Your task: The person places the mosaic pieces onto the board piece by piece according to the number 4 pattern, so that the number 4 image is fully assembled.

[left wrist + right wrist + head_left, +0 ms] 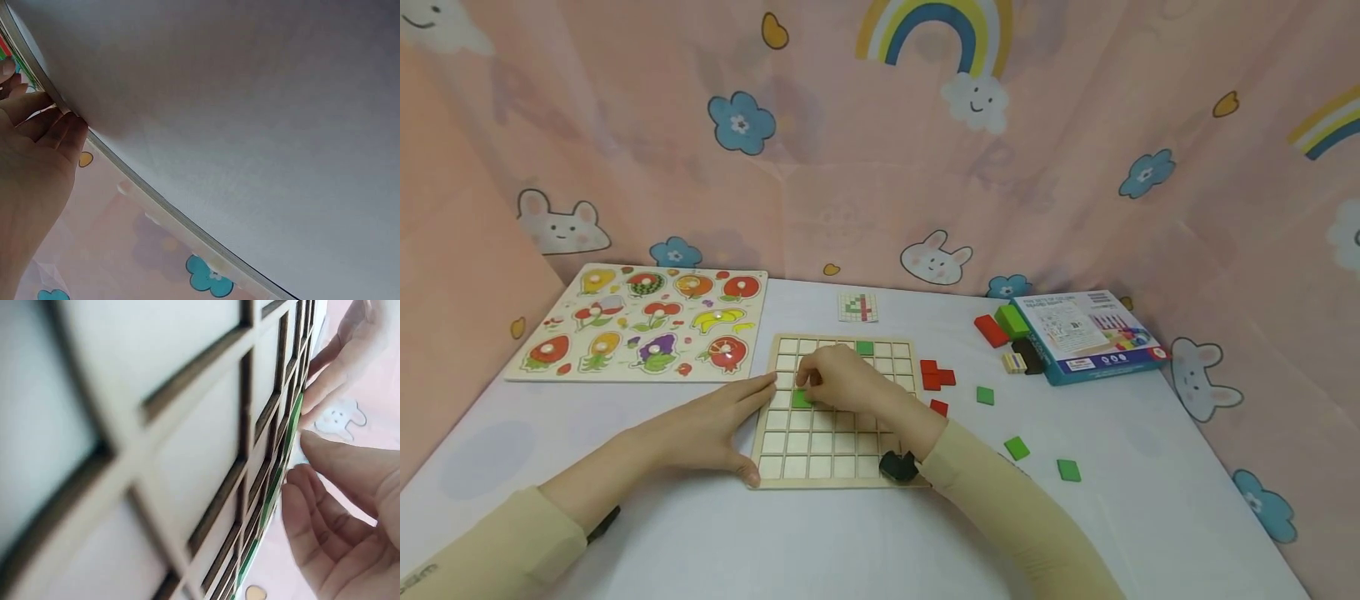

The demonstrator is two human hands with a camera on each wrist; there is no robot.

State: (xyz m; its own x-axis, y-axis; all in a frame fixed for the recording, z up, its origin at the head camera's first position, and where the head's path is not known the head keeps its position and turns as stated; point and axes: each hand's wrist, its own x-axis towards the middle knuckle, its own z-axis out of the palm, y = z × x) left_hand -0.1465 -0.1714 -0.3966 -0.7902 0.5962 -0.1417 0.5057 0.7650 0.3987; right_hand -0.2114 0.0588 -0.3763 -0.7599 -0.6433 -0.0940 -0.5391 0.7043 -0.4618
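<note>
A wooden grid board (pixel 815 481) lies flat on the table, with green square tiles in some cells. My left hand (pixel 715 425) rests along its left edge, fingers extended and thumb at the lower left corner. Over the left-middle cells is my right hand (pixel 842 379), bent down by a green tile (pixel 802 399). In the right wrist view, the thumb and fingers of this hand (pixel 350 512) are apart, close to the board, with no tile visible between them. Another green tile (pixel 865 347) sits in the top row. Other cells are hidden under the right hand.
Behind the board lies a small pattern card (pixel 857 307). Loose red tiles (pixel 931 375) and green tiles (pixel 1017 448) lie to its right. Farther right are a box (pixel 1093 337) and colored blocks (pixel 991 331). A fruit puzzle board (pixel 640 325) lies at back left.
</note>
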